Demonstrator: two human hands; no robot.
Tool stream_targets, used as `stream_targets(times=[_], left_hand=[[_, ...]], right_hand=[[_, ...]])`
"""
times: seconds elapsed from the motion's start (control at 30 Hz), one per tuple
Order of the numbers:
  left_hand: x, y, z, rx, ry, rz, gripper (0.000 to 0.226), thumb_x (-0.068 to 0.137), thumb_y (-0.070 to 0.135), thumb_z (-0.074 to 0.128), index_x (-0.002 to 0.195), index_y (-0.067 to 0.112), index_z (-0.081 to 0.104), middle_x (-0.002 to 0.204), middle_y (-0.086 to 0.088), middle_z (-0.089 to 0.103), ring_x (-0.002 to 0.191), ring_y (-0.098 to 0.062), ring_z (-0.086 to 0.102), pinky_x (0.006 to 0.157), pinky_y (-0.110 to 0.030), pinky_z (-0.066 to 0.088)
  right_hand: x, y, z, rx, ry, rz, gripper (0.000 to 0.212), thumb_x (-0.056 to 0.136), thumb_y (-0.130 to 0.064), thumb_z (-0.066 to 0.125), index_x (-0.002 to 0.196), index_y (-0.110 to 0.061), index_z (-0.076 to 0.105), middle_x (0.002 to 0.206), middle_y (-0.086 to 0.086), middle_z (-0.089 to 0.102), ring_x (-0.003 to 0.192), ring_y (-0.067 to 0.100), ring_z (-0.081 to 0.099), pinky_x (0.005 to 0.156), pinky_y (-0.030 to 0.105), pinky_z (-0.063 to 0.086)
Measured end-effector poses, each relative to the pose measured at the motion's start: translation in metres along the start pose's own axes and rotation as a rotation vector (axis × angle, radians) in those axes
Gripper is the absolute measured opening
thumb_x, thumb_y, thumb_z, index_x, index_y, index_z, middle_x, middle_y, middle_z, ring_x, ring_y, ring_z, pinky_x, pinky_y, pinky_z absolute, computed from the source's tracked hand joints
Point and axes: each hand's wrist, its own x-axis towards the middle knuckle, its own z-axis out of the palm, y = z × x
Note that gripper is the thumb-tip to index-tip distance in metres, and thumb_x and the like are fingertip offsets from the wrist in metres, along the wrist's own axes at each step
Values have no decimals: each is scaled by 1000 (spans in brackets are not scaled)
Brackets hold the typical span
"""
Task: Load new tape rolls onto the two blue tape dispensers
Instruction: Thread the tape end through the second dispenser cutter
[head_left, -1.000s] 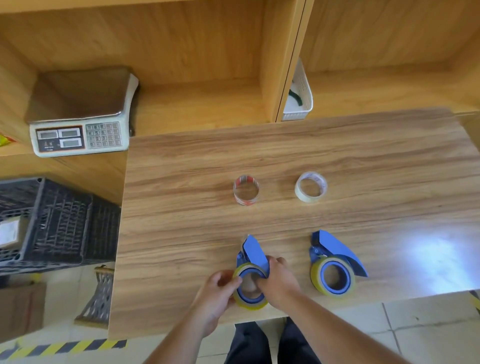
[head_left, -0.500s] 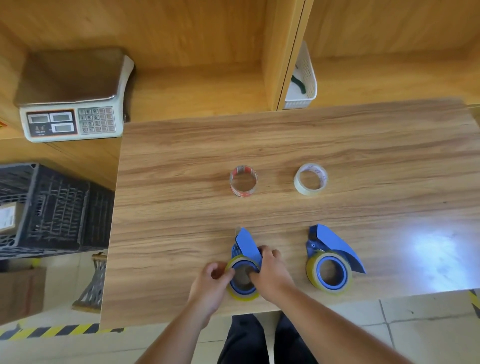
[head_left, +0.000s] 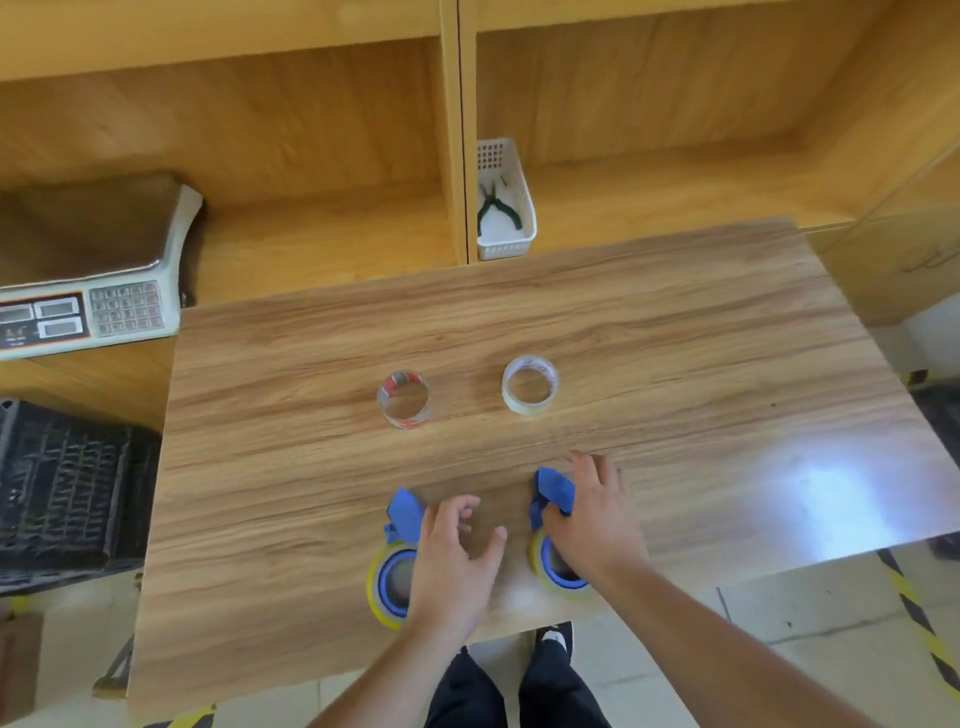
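Observation:
Two blue tape dispensers lie near the table's front edge, each with a yellow tape roll on its hub. My left hand (head_left: 457, 551) hovers with fingers apart just right of the left dispenser (head_left: 395, 561), covering its right side and holding nothing. My right hand (head_left: 597, 519) lies over the right dispenser (head_left: 553, 493), fingers curled around its blue handle. Farther back on the table stand a clear roll with a red core (head_left: 403, 399) and a whitish roll (head_left: 530, 384), both untouched.
The wooden table (head_left: 675, 364) stands against wooden shelves. A white basket (head_left: 506, 208) with green-handled pliers sits in the right shelf bay. A weighing scale (head_left: 88, 306) is on the left, with a black crate (head_left: 62, 488) below it.
Both hands have come off the left dispenser. My right hand moved right onto the right dispenser, and my left hand opened and shifted right. The view tilted up.

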Motion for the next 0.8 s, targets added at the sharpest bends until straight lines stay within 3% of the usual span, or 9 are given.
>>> stream_targets(times=[0.17,0.43,0.57,0.8], left_hand=[[-5,18,44,33,-78,-101,45,88,38,75,129,32,57,126,14,52,111,-2,55,89,-19,37],[-5,22,75,129,-175,-271,66,87,47,72,145,26,46,139,4,47,102,-14,52,85,-27,38],[-4,21,84,170,-184,-299,50,88,46,71,130,26,54,117,10,46,92,-13,51,79,-29,41],[-5,15,93,181,-167,-296,16,87,32,69,99,34,58,103,9,66,86,-12,62,74,-32,51]], right_hand=[[6,38,-11,-69,-102,80,81,73,-38,70,144,-24,37,137,4,46,124,31,43,102,43,41],[9,59,-1,-55,-294,106,87,76,-46,67,150,-21,28,143,5,42,130,30,39,102,45,46],[9,60,6,-70,-310,116,78,78,-38,66,146,-23,32,140,6,45,126,29,42,95,44,50],[6,61,14,-49,-316,126,60,82,-21,66,136,-19,40,132,7,47,121,30,46,92,41,49]])
